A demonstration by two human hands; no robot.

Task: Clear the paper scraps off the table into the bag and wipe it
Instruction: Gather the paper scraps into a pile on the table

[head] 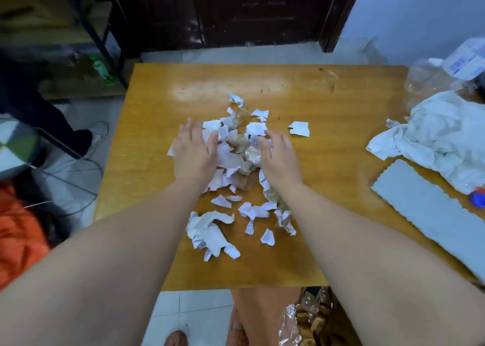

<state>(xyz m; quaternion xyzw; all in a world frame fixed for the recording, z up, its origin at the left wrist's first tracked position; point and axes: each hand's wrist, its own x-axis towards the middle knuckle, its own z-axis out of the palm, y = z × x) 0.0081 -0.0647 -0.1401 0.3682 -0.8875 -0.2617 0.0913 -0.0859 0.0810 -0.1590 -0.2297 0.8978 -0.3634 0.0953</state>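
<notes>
Left hand (195, 153) and right hand (279, 154), both spread open, flank the scraps (236, 146) mid-counter (328, 240) to herd them together, probably gripping nothing; cloth (441, 136) waits at three o'clock.

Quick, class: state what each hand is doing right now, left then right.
Left hand: open, fingers spread, resting on the paper scraps, holding nothing.
Right hand: open, palm down on the scraps, holding nothing.

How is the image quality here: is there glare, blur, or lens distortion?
Head view: a pale glare patch lies on the far part of the orange-brown wooden table; both the left hand and right hand look slightly soft over the torn white paper scraps; the wide lens makes the table edges splay outward and the forearms loom large.
</notes>
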